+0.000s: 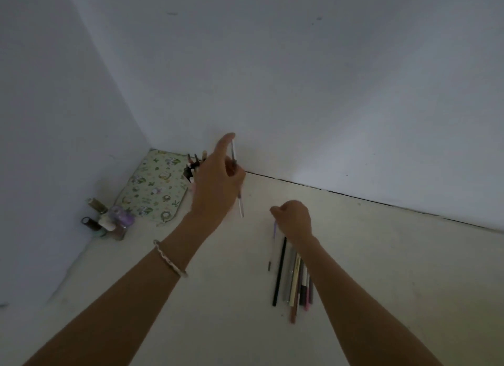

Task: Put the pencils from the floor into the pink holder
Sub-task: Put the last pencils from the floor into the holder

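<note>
In the corner of a dim, white-walled room, on a pale floor (218, 297), I see the pink holder (191, 185) standing close to the far wall, nearly all of it hidden behind the left hand (215, 185). Only a sliver of its side shows, with a cluster of dark and cream sticks (194, 162) rising out of its top. That hand, with a bracelet (170, 258) on its wrist, pinches a thin grey pencil (240, 204) between curled fingers and thumb, the forefinger stretched up along it. The pencil's long axis runs nearly upright, one end up by the fingertip and the other pointing down at the floor, just right of the holder. The remaining pencils (293, 278) lie side by side on the floor to the right, their long axes running away from me towards the far wall. A slim white pen (272, 245) with a lilac end lies just left of them. The right hand (293, 219) hovers over their far ends with its fingers curled in; I cannot tell whether it has hold of anything. A floral pouch (152, 191) lies flat left of the holder, and small bottles (109, 219) are grouped near the left wall. Marks on a cream pencil are too small for me to read.
</note>
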`<state>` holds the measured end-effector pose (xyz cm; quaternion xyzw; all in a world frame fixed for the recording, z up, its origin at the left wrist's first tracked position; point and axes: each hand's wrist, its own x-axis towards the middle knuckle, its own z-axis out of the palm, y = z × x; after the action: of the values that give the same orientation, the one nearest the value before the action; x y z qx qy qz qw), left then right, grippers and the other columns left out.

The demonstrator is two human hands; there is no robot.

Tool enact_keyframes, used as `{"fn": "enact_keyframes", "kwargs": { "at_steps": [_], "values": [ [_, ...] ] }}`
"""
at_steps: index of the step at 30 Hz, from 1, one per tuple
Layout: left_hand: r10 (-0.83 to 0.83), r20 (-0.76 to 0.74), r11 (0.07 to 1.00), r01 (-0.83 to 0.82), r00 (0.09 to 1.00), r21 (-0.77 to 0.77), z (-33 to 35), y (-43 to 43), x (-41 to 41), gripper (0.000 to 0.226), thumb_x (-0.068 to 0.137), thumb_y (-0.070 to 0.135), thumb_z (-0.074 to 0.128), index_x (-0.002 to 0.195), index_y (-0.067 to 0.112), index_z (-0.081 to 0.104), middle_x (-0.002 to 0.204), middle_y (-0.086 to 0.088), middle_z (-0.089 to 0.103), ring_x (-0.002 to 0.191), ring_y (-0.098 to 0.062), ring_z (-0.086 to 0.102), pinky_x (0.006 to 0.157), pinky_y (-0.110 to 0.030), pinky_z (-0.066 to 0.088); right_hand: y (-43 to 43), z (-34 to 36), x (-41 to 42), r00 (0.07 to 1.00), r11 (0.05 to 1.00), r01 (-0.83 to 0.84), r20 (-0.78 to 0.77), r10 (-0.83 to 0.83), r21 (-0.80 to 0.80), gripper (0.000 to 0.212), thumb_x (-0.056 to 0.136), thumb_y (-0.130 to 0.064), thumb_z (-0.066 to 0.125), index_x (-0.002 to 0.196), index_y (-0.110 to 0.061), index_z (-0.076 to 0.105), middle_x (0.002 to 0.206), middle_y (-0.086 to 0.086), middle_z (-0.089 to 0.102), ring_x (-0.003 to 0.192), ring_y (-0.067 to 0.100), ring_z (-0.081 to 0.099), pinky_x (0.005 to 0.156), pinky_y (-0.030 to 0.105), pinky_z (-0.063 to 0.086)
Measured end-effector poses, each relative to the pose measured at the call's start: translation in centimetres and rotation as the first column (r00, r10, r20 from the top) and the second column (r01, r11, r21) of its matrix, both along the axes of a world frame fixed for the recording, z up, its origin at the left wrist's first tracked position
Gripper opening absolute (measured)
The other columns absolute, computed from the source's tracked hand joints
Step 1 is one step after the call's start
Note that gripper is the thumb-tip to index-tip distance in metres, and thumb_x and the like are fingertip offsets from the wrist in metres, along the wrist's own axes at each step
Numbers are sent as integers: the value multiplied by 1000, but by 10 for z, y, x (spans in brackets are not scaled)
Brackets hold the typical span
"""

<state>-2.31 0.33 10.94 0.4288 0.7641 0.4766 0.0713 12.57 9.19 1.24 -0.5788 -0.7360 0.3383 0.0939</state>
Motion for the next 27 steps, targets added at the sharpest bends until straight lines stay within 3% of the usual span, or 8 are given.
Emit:
{"fn": "enact_keyframes", "kwargs": {
  "at_steps": [4,6,8,13,17,22,24,27],
  "values": [
    [166,-55,980,-159,985,124,10,-4,-40,61,87,8,64,136,35,39,101,3,56,68,-5,65,59,-13,52,14,47,-14,931,991,128,-348,-110,29,22,84,-18,58,68,-3,59,55,2,49,50,13,43,47,22,36],
    [146,-99,986,-137,984,90,5,-2,-47,60,89,9,63,136,34,38,102,3,55,69,-5,64,60,-13,50,14,68,-20,856,983,180,-497,-141,30,14,87,-16,56,78,-7,59,63,-4,54,51,5,44,44,8,34],
    [95,-186,995,-95,978,13,-3,0,-46,56,91,11,62,137,31,37,101,2,58,75,-8,63,66,-18,51,8,83,-25,794,975,213,-594,-132,69,12,89,-16,55,82,-8,60,66,-6,56,49,1,45,45,8,35],
    [97,-606,978,-188,790,-88,-18,0,-51,54,90,19,61,142,16,46,126,-10,57,121,-29,51,99,-39,40,-12,101,-35,673,954,268,-735,-83,137,11,91,-15,56,82,-12,62,57,-16,58,46,1,43,45,10,35],
    [236,-535,966,-254,811,42,-6,-6,-55,54,84,2,53,136,13,51,125,-9,58,120,-28,50,96,-39,41,-26,98,-52,631,955,233,-776,-5,183,11,92,-17,56,84,-16,63,59,-25,57,45,-1,44,44,9,32],
    [229,-452,973,-211,862,90,5,-14,-42,49,75,-4,51,121,8,58,113,-8,62,109,-27,53,90,-36,41,-38,75,-67,780,952,26,-602,172,306,9,93,-25,62,100,-21,66,83,-13,66,63,5,59,60,15,46],
    [212,-404,976,-173,890,130,2,-14,-24,38,72,-5,53,107,7,59,102,-7,62,95,-25,54,81,-33,42,-36,70,-62,805,943,62,-575,146,327,22,92,-26,64,112,-19,64,84,-9,65,63,7,57,61,18,48],
    [109,-285,993,-93,952,70,-12,-8,11,27,74,-4,54,94,14,53,90,3,53,77,-15,50,67,-28,45,-23,75,-43,775,936,188,-631,44,296,20,91,-16,60,110,-19,63,76,-8,63,59,8,55,60,21,47]
  ]
}}
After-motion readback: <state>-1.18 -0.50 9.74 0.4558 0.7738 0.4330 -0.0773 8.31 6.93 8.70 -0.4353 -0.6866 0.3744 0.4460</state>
